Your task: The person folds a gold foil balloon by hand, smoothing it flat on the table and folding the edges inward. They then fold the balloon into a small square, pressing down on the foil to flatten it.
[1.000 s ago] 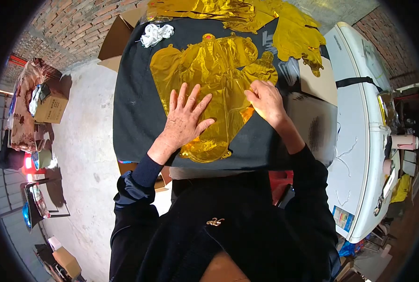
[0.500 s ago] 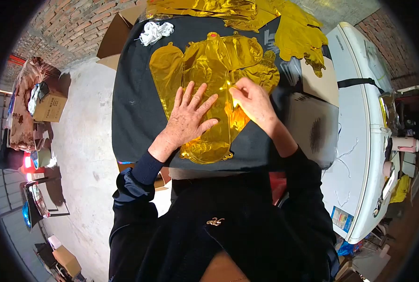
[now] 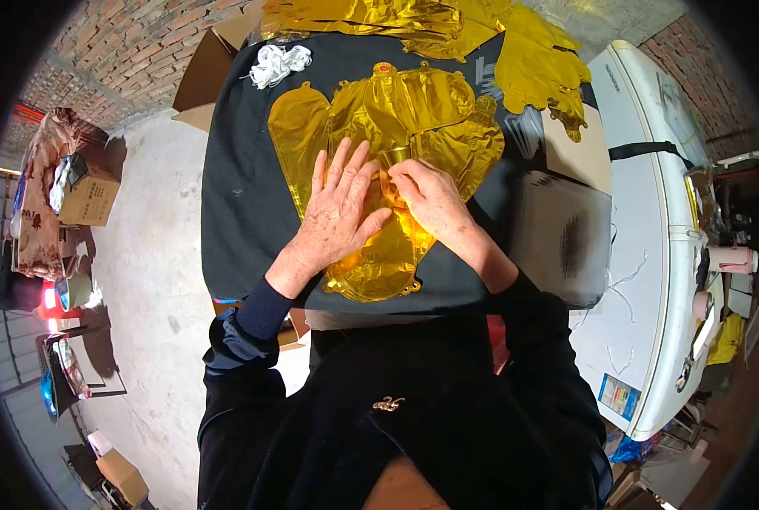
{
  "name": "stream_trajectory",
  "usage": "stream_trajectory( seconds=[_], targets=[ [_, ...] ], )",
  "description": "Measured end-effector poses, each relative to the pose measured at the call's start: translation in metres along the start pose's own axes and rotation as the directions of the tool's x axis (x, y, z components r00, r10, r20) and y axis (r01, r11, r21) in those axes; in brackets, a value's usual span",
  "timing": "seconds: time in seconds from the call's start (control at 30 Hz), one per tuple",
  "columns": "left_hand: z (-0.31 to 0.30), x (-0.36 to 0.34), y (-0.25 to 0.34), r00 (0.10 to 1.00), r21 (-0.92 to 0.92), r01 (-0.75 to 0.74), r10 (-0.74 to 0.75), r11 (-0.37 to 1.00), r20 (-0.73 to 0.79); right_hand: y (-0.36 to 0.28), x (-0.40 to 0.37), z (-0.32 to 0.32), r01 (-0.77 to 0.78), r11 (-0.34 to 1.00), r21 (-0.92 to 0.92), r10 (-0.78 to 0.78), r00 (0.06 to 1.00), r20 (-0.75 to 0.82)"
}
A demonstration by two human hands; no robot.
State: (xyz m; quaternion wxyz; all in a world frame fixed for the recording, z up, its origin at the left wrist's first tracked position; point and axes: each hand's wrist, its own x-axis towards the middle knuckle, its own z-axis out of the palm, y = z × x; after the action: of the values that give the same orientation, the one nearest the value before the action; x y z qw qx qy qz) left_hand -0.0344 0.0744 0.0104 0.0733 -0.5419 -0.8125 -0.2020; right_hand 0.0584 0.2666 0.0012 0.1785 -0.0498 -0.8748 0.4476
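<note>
Deflated gold foil balloons point(image 3: 366, 110) lie fanned out on a black cloth point(image 3: 235, 221) in front of me. My left hand point(image 3: 337, 204) rests flat on the foil, its fingers stretched forward. Close on its right, my right hand point(image 3: 434, 200) pinches the edge of a gold foil balloon point(image 3: 413, 229), which is folded leftward and lifted slightly. The fingertips of both hands nearly meet. A small red mark point(image 3: 385, 70) shows on the tab at the far end of the foil.
More gold foil point(image 3: 541, 64) lies along the far edge. A bundle of white string point(image 3: 279, 65) sits at the far left, clear plastic strips point(image 3: 525, 132) at the right. A plastic-wrapped stack point(image 3: 562, 238) lies right of my right hand, beside a white refrigerator point(image 3: 643, 246) lying down.
My right hand has moved left with the foil edge, folding it over toward my left hand. My left hand's fingers have shifted slightly but still lie on the foil.
</note>
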Motion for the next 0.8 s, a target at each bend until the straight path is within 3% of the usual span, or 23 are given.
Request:
stream_trajectory(
  seconds=[0.2, 0.3, 0.4, 0.53, 0.6, 0.67, 0.77, 0.8],
  targets=[
    [0.0, 0.005, 0.003, 0.994, -0.05, -0.087, 0.09, 0.995, 0.061, -0.002, 0.001, -0.007, -0.136, 0.99, 0.023, 0.133, 0.986, 0.096],
    [0.01, -0.001, -0.003, 0.985, -0.017, -0.118, 0.119, 0.993, 0.122, 0.023, -0.002, 0.002, -0.178, 0.959, 0.22, 0.163, 0.983, 0.089],
    [0.015, -0.005, -0.008, 0.982, -0.026, -0.125, 0.128, 0.992, 0.138, 0.028, 0.0, -0.008, -0.183, 0.961, 0.21, 0.171, 0.983, 0.074],
    [0.016, -0.005, -0.008, 0.981, -0.012, -0.135, 0.135, 0.991, 0.138, 0.02, 0.017, -0.027, -0.325, 0.937, 0.131, 0.324, 0.946, 0.031],
    [0.016, -0.004, -0.008, 0.981, -0.011, -0.14, 0.14, 0.99, 0.135, 0.043, 0.03, -0.028, -0.133, 0.986, -0.1, 0.123, 0.987, -0.102],
    [0.017, -0.004, -0.009, 0.981, -0.005, -0.141, 0.14, 0.99, 0.136, 0.054, 0.046, -0.035, 0.042, 0.94, -0.339, -0.102, 0.982, -0.161],
    [0.02, -0.004, -0.01, 0.981, 0.003, -0.144, 0.143, 0.99, 0.129, 0.06, 0.074, -0.041, 0.16, 0.817, -0.554, -0.279, 0.95, -0.138],
    [0.02, -0.003, -0.01, 0.981, -0.002, -0.147, 0.146, 0.989, 0.13, 0.061, 0.081, -0.043, 0.158, 0.808, -0.568, -0.246, 0.966, -0.082]
  ],
)
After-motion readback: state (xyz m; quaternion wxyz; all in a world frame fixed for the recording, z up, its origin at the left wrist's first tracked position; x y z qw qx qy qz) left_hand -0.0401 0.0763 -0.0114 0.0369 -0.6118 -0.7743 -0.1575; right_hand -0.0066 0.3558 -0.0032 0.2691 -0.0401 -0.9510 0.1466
